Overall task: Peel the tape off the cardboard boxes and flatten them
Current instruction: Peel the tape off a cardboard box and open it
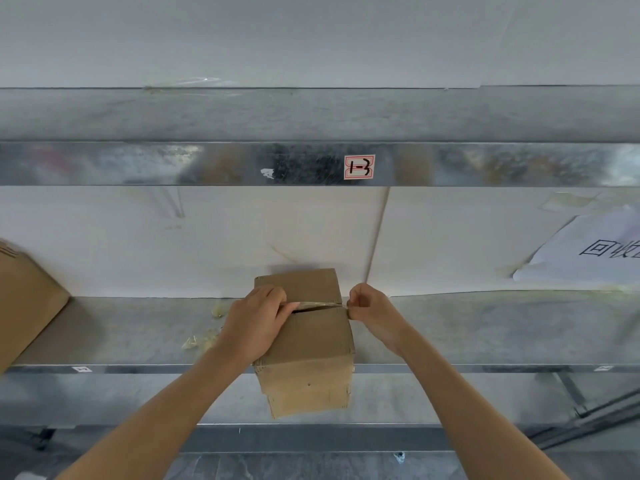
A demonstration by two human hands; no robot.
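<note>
Here's the box [304,341], small and brown, standing at the front lip of the metal shelf [485,327] with its near face hanging out past the edge. Both hands are on it. The left hand [256,323] lies over the box's top-left corner and holds it, its fingers [277,296] bent and pressed close together, the tips right at the seam across the top, and the thumb along that seam.

Over on the box's right edge, the right hand [370,310] has its fingers [356,299] curled in tight, pinching the end of the tape [318,304]. That clear strip runs along the seam from the left fingertips to the right-hand pinch, and it sits wrinkled and lifted above the cardboard. Under it the two top flaps gape a little, a dark slit showing between them.

To the left of the box, crumpled tape scraps [204,337] lie on the shelf, and further left a bigger box [24,299] pokes in at the picture's edge. Behind the box, a white board [242,244] backs the shelf. Up and to the right of the box, a sheet of paper [588,251] with printed characters is stuck on that board. Straight above the box, a red-bordered label [359,167] marked 1-3 sits on the upper shelf's front edge.
</note>
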